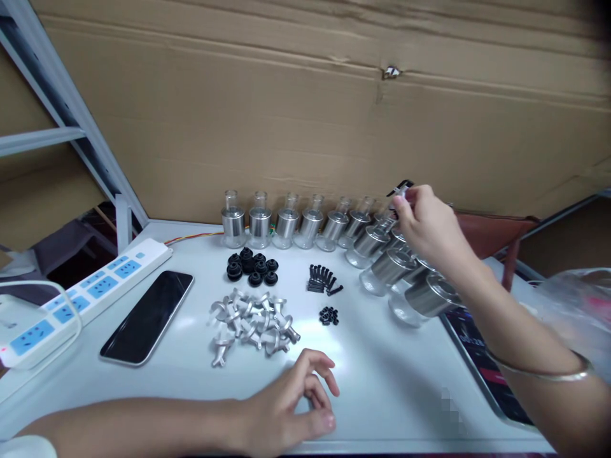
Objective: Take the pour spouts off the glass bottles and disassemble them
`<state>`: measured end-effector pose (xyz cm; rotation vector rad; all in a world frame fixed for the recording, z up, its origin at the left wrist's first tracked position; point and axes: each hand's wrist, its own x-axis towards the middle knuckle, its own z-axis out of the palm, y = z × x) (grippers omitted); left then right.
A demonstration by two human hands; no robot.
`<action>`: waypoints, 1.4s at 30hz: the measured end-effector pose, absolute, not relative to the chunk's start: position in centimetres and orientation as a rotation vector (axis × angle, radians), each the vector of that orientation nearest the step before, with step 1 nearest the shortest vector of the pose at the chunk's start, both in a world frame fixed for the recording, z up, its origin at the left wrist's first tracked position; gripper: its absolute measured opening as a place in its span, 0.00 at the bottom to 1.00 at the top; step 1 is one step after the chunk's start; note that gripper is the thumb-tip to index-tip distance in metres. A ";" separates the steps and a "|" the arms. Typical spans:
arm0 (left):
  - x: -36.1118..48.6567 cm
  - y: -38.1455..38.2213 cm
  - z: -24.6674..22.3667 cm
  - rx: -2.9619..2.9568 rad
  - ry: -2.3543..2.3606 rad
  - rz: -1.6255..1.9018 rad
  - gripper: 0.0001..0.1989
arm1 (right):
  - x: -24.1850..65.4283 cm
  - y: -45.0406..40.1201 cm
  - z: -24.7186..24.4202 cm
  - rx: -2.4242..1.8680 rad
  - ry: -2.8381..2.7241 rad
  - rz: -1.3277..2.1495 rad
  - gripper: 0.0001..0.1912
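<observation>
My right hand (pixel 427 219) pinches a small silver spout with a black lever (pixel 401 189) over the necks of the glass bottles at the right. Several clear bottles with steel bands (pixel 233 222) stand in a curved row along the back and right. My left hand (pixel 298 404) rests near the front edge, fingers curled apart, with nothing in it. Just beyond it lies a pile of silver metal spouts (pixel 258 324). Black ringed stoppers (pixel 252 266) sit behind that pile. To their right are black levers (pixel 322 278) and small black caps (pixel 329 315).
A black phone (pixel 147 318) and a white power strip (pixel 90 299) with a cable lie at the left. A tablet (pixel 487 369) lies under my right forearm. Cardboard (pixel 286 114) stands behind the table (pixel 372 381); a plastic bag (pixel 573 305) is at the right.
</observation>
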<state>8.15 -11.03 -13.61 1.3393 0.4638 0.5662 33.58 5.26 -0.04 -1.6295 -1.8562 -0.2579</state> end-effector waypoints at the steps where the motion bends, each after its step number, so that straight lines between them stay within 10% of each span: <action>1: 8.2 -11.0 -13.6 1.328 0.465 0.570 0.23 | 33.1 4.3 -0.1 -1.589 -1.848 -0.269 0.12; 5: 8.4 -11.0 -13.6 1.256 0.486 0.590 0.27 | 30.1 -0.3 -2.3 -1.353 -1.987 -0.101 0.15; 10: 8.8 -10.8 -14.1 1.101 0.458 0.663 0.32 | 27.0 -4.4 -6.4 -0.825 -2.239 1.097 0.14; 14: 9.1 -10.7 -13.9 1.019 0.504 0.709 0.34 | 26.6 -4.4 -7.9 -0.792 -2.141 1.416 0.11; 42: 8.9 -11.0 -13.6 1.064 0.625 0.506 0.32 | 27.2 -5.4 -9.9 -0.398 -2.423 -0.003 0.22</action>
